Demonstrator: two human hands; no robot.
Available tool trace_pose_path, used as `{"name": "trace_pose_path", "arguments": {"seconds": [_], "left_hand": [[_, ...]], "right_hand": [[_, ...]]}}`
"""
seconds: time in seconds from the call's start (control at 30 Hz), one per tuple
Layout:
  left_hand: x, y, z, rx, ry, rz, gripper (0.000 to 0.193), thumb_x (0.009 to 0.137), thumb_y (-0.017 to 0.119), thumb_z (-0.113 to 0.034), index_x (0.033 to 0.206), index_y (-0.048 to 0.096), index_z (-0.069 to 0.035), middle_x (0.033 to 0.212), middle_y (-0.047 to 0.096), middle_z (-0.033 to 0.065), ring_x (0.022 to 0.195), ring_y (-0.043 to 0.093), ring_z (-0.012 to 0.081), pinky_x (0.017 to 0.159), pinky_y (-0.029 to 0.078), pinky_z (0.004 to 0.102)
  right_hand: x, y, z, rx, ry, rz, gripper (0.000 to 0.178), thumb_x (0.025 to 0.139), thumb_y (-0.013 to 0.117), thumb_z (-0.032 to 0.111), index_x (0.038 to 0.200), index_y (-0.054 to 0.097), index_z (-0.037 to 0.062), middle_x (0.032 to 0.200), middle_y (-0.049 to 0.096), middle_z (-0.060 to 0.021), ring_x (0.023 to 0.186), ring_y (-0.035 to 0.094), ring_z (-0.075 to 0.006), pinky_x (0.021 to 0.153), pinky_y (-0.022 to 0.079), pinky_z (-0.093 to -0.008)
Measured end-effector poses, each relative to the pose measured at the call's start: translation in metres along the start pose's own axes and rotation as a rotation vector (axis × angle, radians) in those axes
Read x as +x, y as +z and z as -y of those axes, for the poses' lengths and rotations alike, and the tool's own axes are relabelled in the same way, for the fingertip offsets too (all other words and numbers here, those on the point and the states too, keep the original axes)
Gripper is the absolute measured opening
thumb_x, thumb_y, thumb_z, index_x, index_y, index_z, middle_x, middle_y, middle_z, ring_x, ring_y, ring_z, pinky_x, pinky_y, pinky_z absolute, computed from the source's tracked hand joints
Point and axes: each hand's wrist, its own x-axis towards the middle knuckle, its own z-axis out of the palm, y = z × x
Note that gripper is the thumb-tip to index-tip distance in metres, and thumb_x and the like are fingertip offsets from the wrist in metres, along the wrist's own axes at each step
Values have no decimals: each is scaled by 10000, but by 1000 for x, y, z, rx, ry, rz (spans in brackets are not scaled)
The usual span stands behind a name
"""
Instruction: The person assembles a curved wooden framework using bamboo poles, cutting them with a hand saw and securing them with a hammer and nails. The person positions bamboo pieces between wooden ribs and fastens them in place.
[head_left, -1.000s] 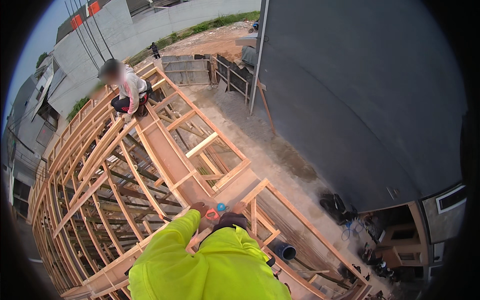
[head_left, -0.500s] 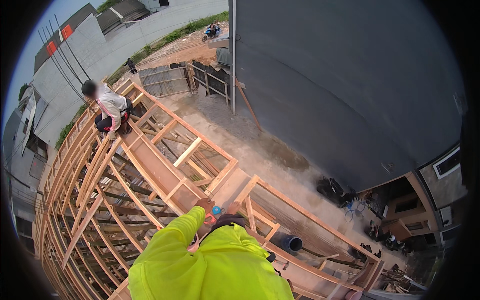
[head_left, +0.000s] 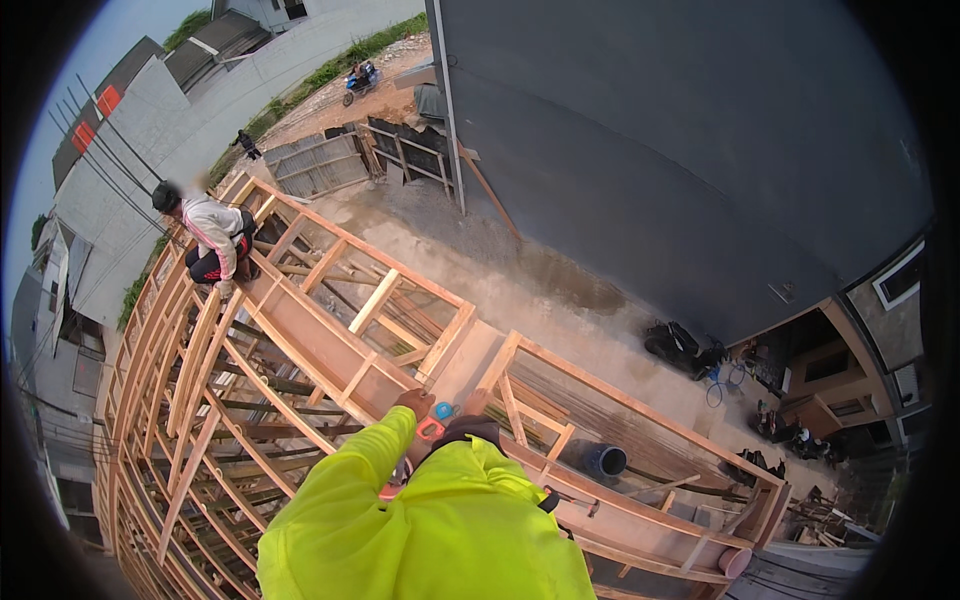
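Note:
My left hand [head_left: 415,403], at the end of a bright yellow sleeve [head_left: 365,455], rests against the edge of the timber framing. It is small and dark in the picture, so I cannot make out how its fingers lie. Just right of it are a round blue object [head_left: 444,410] and a red looped object [head_left: 430,429], perhaps a tool handle. My bare foot [head_left: 477,402] stands beside them on the wide plank [head_left: 470,350]. My right hand does not show; my yellow shirt [head_left: 450,530] fills the lower middle. A hammer [head_left: 580,500] shows by my right side.
Open wooden framing [head_left: 230,420] with deep gaps spreads left. A co-worker [head_left: 215,235] crouches on it at the far left. A dark wall [head_left: 680,170] rises at the right, over ground well below. A dark blue drum [head_left: 605,460] stands below the right-hand frame.
The view has swung slightly, bringing the hammer into clearer sight. My left hand stays at nearly the same spot on the timber. The distant motorbike has travelled left, and the co-worker's head has shifted.

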Motion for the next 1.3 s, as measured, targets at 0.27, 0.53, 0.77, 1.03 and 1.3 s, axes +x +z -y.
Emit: {"name": "trace_pose_path", "arguments": {"seconds": [0.27, 0.53, 0.77, 1.03, 1.3], "left_hand": [[5, 8, -3, -428, -154, 241, 306, 969, 538, -366, 878, 605, -81, 688, 487, 9, 550, 515, 160, 427, 350, 316], [40, 6, -43, -80, -174, 326, 357, 976, 513, -414, 1047, 550, -66, 917, 542, 50, 752, 587, 196, 465, 390, 331], [97, -4, -138, 44, 129, 411, 439, 955, 515, -447, 1189, 565, -80, 1081, 615, 72, 912, 639, 241, 535, 465, 356], [106, 32, -207, 185, 254, 603, 505, 999, 493, -421, 1354, 528, -62, 1146, 646, 74, 990, 643, 235, 684, 492, 401], [78, 46, -243, 354, 261, 628, 557, 1001, 494, -429, 1398, 501, -38, 1263, 632, 104, 1052, 647, 258, 722, 503, 392]], "right_hand": [[-40, -24, 86, 208, 79, -184, 567, 852, 665, 276, 1351, 559, 28, 1172, 662, -274, 1059, 664, -402, 940, 514, -424], [-125, -35, 154, 265, 339, -225, 587, 859, 659, 313, 1370, 544, 48, 1266, 629, -232, 1183, 599, -382, 1034, 456, -431], [-187, 34, 119, 391, 598, -282, 582, 862, 658, 272, 1375, 531, 27, 1243, 638, -246, 1155, 619, -388, 1014, 478, -430], [-233, 82, 123, 521, 682, -442, 537, 878, 659, 275, 1334, 560, 9, 1198, 654, -258, 1107, 645, -381, 967, 504, -419], [-262, 140, 136, 698, 829, -380, 579, 851, 689, 277, 1346, 556, 10, 1177, 664, -250, 1114, 642, -366, 972, 499, -411]]}}
